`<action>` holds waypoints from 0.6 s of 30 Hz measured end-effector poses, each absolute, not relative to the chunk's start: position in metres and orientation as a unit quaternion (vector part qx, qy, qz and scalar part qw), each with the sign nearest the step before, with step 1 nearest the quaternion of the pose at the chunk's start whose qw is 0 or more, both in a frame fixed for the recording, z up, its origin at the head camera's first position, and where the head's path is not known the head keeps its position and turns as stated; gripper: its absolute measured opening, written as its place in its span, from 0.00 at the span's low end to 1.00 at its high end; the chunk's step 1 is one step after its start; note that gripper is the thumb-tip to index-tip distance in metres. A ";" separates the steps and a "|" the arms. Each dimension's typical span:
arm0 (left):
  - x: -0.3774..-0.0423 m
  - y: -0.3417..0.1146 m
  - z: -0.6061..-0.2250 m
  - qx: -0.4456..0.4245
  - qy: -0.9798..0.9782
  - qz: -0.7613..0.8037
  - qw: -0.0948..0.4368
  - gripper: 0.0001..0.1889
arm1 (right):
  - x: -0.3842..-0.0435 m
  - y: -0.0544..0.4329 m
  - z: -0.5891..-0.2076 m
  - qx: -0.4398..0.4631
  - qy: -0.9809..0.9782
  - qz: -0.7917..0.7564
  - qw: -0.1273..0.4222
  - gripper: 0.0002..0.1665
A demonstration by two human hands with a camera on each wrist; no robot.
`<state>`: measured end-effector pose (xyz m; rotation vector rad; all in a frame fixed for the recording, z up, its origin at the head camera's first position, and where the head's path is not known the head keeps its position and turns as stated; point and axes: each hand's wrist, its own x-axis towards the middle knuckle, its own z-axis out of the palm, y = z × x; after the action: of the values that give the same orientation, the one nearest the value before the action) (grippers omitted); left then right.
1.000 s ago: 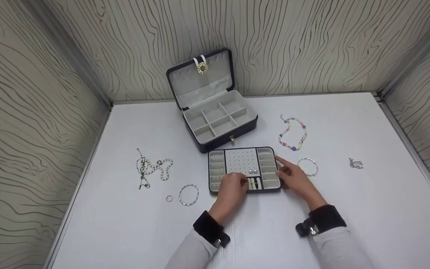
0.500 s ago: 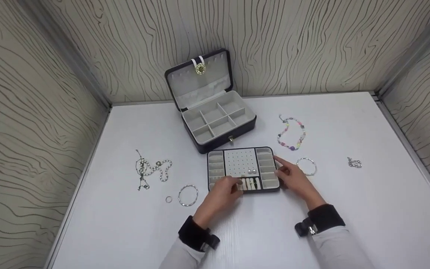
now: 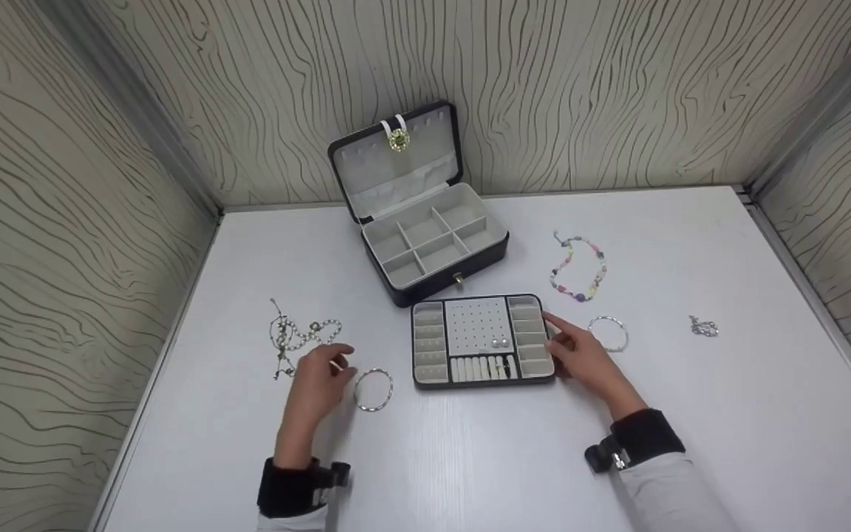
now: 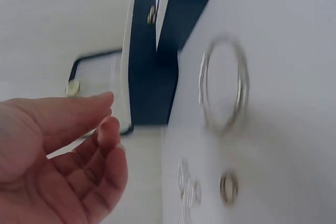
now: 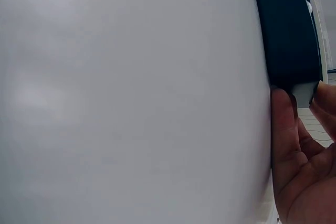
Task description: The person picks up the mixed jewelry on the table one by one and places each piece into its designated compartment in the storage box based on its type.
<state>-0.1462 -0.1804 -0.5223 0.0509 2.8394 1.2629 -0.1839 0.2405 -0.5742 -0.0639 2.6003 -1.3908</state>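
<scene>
My left hand [image 3: 320,386] hovers just left of the silver bangle [image 3: 373,390], over the spot where the small ring lay. In the left wrist view the ring [image 4: 229,187] lies on the table, apart from the fingers, and nothing shows between thumb and fingertips. My right hand [image 3: 586,362] holds the right end of the dark-rimmed jewelry tray [image 3: 484,383], thumb and fingers at its edge. Two pearl earrings [image 3: 500,343] sit on the tray's perforated panel. Below them, ring rolls [image 3: 473,368] fill a slot, with dark and gold rings at their right end.
Behind the tray stands an open jewelry box [image 3: 440,250] with bare compartments. A pearl necklace [image 3: 300,336] lies at left. On the right are a colorful bead necklace [image 3: 580,297], another bangle [image 3: 626,332] and a small silver chain [image 3: 705,326]. Patterned panels [image 3: 580,89] enclose the table.
My left hand has left the tray's ring rolls and moved left across the table to beside the silver bangle. The right hand stays at the tray's right end.
</scene>
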 end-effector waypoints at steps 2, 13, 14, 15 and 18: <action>-0.146 -0.193 -0.524 -0.015 0.916 0.399 0.025 0.16 | -0.184 0.241 -0.575 -0.023 0.876 -0.472 0.095 0.31; -0.135 -0.206 -0.537 -0.063 0.939 0.312 0.128 0.20 | -0.184 0.241 -0.575 -0.016 0.872 -0.478 0.102 0.32; -0.134 -0.204 -0.538 -0.063 0.942 0.305 0.128 0.19 | -0.184 0.241 -0.574 -0.018 0.873 -0.477 0.101 0.32; -0.134 -0.203 -0.539 -0.063 0.943 0.301 0.127 0.19 | -0.184 0.241 -0.574 -0.019 0.872 -0.478 0.101 0.32; -0.134 -0.199 -0.543 -0.062 0.947 0.291 0.121 0.16 | -0.184 0.241 -0.574 -0.017 0.869 -0.484 0.102 0.32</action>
<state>-0.1339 -0.1989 -0.5434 -0.1804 2.7659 0.8485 -0.1838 0.2410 -0.5736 -0.0488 2.5661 -1.4296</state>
